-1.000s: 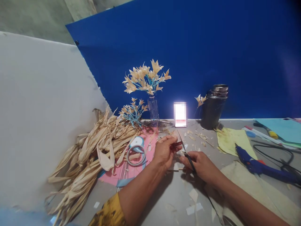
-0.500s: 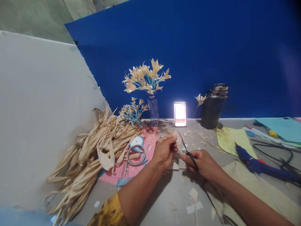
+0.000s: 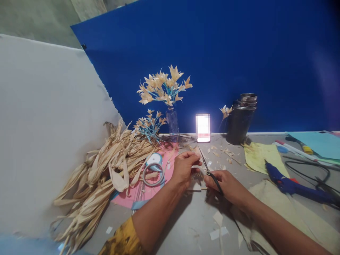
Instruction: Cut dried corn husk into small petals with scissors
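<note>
My right hand [image 3: 224, 182] is closed round the dark handles of a pair of scissors [image 3: 205, 164], whose blades point away from me and lean to the left. Just left of the blades, my left hand [image 3: 186, 168] is closed in a pinch on a small pale piece of husk [image 3: 197, 151], partly hidden by the fingers. The blade tips are close beside that piece; whether they touch it I cannot tell. Pale scraps [image 3: 220, 233] are scattered on the grey table around both hands.
A heap of dried corn husks [image 3: 106, 177] lies at left, beside tape rolls [image 3: 154, 174] on pink paper [image 3: 124, 198]. Behind are husk flowers [image 3: 164, 86] in a clear bottle [image 3: 172, 124], a lit phone [image 3: 203, 129] and a dark flask [image 3: 241, 120]. A blue glue gun [image 3: 289, 186] lies right.
The scissor blades have shifted slightly left, closer to the fingers of my left hand. My left hand has turned a little, its fingers reaching further right. The surroundings have stayed put.
</note>
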### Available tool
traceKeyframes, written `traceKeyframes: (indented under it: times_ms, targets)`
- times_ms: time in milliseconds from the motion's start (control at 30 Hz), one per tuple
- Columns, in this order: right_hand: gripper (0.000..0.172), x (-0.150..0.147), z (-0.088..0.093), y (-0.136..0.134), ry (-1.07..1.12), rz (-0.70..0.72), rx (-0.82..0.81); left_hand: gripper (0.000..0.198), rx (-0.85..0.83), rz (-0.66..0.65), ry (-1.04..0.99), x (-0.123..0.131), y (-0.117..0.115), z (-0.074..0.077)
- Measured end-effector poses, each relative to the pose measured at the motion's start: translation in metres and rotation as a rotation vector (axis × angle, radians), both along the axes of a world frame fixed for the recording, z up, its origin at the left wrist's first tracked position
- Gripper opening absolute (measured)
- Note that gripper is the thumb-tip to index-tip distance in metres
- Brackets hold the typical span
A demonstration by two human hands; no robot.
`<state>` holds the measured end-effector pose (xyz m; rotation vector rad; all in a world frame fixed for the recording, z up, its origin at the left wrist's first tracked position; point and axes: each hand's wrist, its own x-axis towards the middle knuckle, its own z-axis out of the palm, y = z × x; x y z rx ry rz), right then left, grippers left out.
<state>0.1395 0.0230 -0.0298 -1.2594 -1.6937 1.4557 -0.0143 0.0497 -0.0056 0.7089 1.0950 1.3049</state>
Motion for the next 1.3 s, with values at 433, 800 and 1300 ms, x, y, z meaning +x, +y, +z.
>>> traceKeyframes:
  times_ms: [433,800,1300]
  targets:
    - [0.061,0.0014,0.0031,0.0005,-0.03,0.001,0.012,0.03,0.016,-0.032,-0.065,-0.0019,-0.0007,0.0037]
    - [0.061,0.0043,-0.0024,0.0028,-0.007,0.019,0.037,0.028,0.034,-0.036,-0.074,-0.0019,0.0004,0.0053]
    - [0.054,0.0024,0.0036,-0.001,-0.097,-0.042,0.007,0.029,0.033,-0.064,-0.061,-0.0051,0.0008,0.0054]
